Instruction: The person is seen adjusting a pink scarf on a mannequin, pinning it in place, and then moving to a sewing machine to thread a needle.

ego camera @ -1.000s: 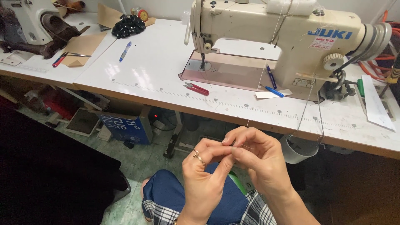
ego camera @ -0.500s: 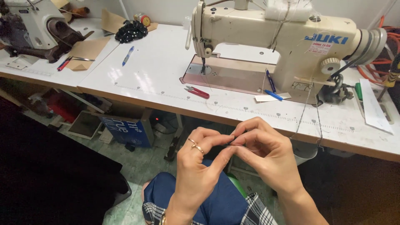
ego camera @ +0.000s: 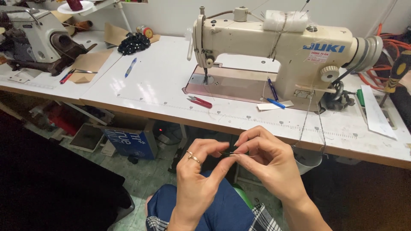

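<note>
Both of my hands are raised in front of my lap, below the table edge. My left hand (ego camera: 199, 177), with a ring on one finger, pinches the end of a thin needle (ego camera: 234, 153) between thumb and forefinger. My right hand (ego camera: 267, 160) pinches the same small needle from the other side, fingertips meeting the left ones. A fine thread (ego camera: 305, 122) hangs from the table edge down towards my right hand. The cream sewing machine (ego camera: 278, 51) stands on the white table (ego camera: 141, 85) straight ahead.
Red thread snips (ego camera: 200, 101) lie in front of the machine's needle plate. Blue pens (ego camera: 274, 102) and a paper slip lie under the machine arm. A second grey machine (ego camera: 38, 40), brown paper pieces and a black beaded bundle (ego camera: 133, 42) sit at the left. Boxes stand beneath the table.
My hands have stayed pinched together and shifted slightly lower and right in view. The head view has dropped a little towards my lap.
</note>
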